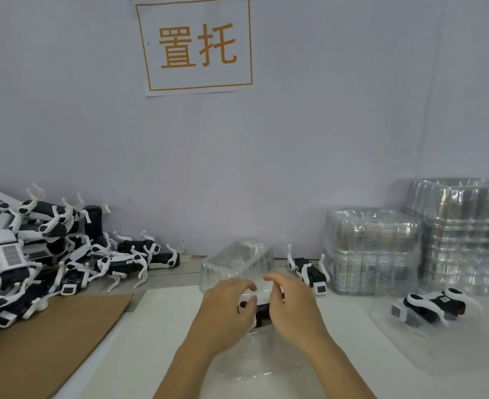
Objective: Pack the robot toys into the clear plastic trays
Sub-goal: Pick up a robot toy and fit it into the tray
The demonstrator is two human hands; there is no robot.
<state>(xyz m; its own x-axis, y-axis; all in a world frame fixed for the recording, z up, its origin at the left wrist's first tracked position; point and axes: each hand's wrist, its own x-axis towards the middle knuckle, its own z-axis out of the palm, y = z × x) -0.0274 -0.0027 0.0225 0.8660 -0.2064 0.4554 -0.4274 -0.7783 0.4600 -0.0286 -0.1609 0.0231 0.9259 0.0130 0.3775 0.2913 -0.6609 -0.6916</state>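
Between your two hands, at the middle of the white table [162,341], sits a black-and-white robot toy [262,309] over a clear plastic tray [254,361]. Your left hand [226,309] curls round the toy's left end, and your right hand [292,306] grips its right side with bent fingers. Just behind stands another clear tray [237,263], tilted. To the right, a second toy [427,308] lies in a tray [410,352], a third [309,270] beside stacked trays [418,243]. At left, a heap of toys [36,249] spills onto brown cardboard [50,341].
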